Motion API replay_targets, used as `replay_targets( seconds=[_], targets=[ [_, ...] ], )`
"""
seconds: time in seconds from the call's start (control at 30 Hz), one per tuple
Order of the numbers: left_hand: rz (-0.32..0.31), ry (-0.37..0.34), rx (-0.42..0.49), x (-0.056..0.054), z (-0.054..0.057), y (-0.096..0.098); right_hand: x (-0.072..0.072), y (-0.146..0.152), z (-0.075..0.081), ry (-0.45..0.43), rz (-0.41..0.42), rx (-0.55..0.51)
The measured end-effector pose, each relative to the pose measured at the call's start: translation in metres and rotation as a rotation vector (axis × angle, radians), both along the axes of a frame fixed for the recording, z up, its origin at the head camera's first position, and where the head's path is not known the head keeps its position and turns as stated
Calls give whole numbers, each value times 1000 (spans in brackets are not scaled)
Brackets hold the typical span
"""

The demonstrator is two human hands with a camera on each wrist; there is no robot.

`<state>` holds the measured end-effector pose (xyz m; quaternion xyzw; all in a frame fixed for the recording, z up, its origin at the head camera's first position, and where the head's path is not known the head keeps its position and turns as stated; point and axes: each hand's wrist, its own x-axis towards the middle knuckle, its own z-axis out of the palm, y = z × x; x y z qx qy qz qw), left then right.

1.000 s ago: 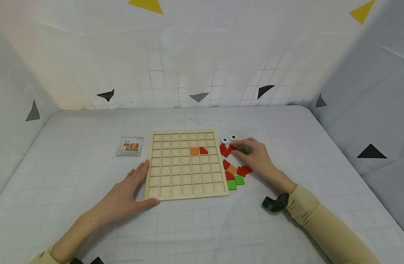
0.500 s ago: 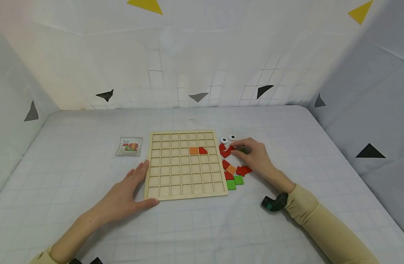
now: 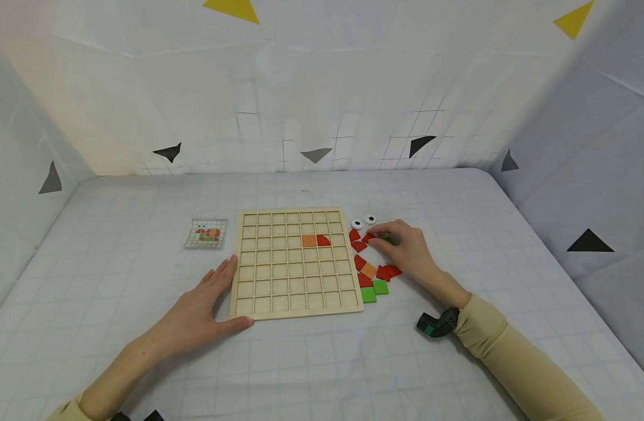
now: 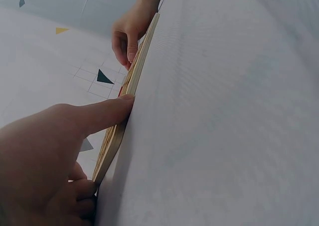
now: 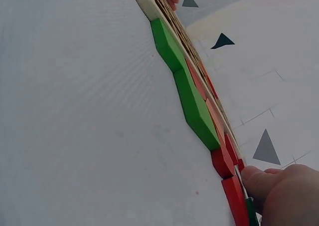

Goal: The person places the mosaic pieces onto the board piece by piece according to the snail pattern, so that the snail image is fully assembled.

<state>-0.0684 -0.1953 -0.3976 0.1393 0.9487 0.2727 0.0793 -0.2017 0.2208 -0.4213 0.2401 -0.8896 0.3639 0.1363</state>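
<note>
A pale wooden grid board (image 3: 280, 272) lies flat on the table, with an orange square tile (image 3: 309, 241) and a red quarter-round tile (image 3: 324, 240) in neighbouring cells. Along the board's lower left side rests my left hand (image 3: 196, 313), fingers extended; its thumb touches the near edge, also seen in the left wrist view. Right of the board, my right hand (image 3: 406, 248) pinches a red tile (image 3: 368, 238) between thumb and fingertips, low at the table. Two red tiles (image 3: 359, 246) lie just left of those fingertips. A dark green piece (image 3: 390, 238) shows partly under the hand.
Two round eye pieces (image 3: 357, 224) lie beyond the right hand. Nearer are several red tiles (image 3: 389, 272), an orange tile (image 3: 369, 270) and two green tiles (image 3: 381, 287) by the board's right edge. A small picture card (image 3: 207, 234) lies left of the board.
</note>
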Motion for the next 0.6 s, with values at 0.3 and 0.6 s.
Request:
replay_targets(
  seconds=[0.3, 0.6],
  targets=[
    [-2, -1, 1, 0, 0, 1, 9, -10, 15, -54, 8, -37],
    [2, -4, 5, 0, 0, 0, 12, -45, 19, -65, 203, -50]
  ],
)
